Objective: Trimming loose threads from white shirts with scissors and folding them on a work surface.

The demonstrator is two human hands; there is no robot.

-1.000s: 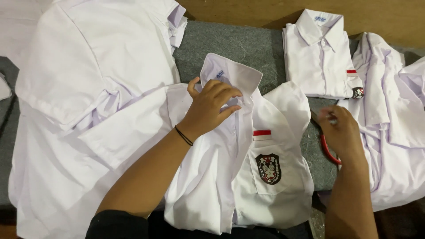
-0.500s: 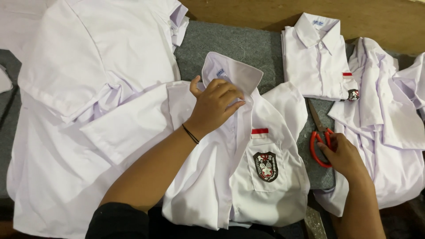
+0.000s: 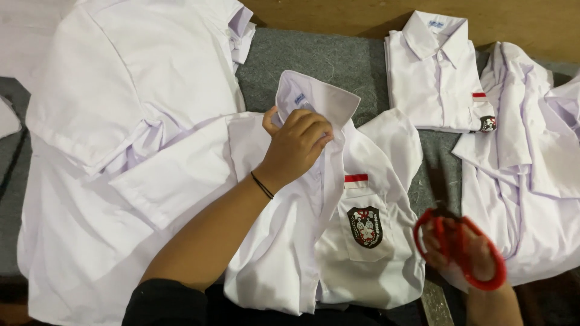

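White shirt (image 3: 338, 241) with chest badge lay front-up at tabletop centre, left hand (image 3: 296, 145) pinching its collar, right hand (image 3: 468, 256) at four o'clock closed around red-handled scissors (image 3: 453, 241); no cut or trimming was visible yet.

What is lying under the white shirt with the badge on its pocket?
Under the badge shirt a grey felt-like cover shows above its collar and along its right side. Its left sleeve overlaps another white shirt. What lies beneath its body is covered. The left hand presses its collar.
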